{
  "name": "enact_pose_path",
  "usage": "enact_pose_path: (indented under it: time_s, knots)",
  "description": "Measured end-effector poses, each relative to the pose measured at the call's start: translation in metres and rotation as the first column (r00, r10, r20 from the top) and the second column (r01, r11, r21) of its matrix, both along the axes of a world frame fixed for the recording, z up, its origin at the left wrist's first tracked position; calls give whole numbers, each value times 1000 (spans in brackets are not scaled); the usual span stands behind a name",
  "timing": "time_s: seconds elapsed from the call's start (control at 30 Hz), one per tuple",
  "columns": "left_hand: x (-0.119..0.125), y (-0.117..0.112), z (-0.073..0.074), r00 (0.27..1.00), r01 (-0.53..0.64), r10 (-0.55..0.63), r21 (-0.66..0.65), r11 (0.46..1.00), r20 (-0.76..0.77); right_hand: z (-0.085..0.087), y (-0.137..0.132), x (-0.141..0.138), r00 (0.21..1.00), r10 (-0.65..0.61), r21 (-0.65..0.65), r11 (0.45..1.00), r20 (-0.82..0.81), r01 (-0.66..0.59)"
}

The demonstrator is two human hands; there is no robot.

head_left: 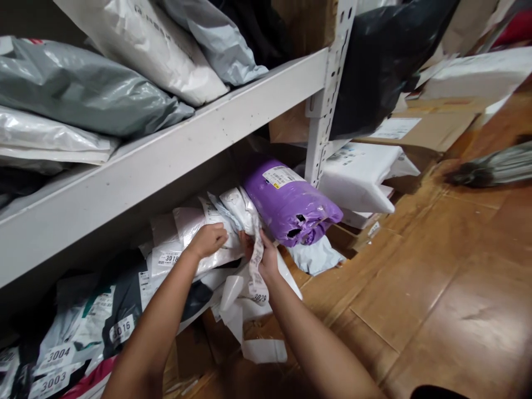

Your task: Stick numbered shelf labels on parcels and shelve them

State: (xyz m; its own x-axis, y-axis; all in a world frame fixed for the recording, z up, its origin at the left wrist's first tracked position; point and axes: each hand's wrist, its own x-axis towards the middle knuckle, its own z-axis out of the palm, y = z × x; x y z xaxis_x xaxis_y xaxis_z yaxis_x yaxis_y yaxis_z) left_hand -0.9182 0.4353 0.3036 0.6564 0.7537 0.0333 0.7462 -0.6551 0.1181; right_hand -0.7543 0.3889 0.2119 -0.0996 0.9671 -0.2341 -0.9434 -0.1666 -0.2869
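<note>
My left hand (209,240) has its fingers curled against the white plastic parcels (189,221) on the lower shelf. Whatever may be pinched in it is hidden. My right hand (266,256) grips a strip of number labels (256,280), which hangs down with "3029" at its lower end. Crumpled white plastic bags (241,205) lie just beyond both hands. A purple parcel (286,199) with a shipping label and a torn end lies right of them. One white parcel near my left wrist bears a "3018" label (168,258).
A white shelf beam (166,160) runs above my hands to a perforated post (328,100). Grey and white parcels (83,83) fill the upper shelf. Numbered parcels (58,352) lie lower left. Cardboard boxes (432,127) and a white package (361,169) sit on the wooden floor (436,288).
</note>
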Motion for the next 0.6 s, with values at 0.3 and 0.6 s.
enact_pose_path:
  time_s: [0.3,0.6]
  knots:
    - [-13,10,9,897,-95,272,-448,889,349,-3,-19,-19,823,92,307,900,561,-310]
    - [-5,11,9,944,-196,258,-281,940,205,-10,9,-42,721,32,45,995,692,-88]
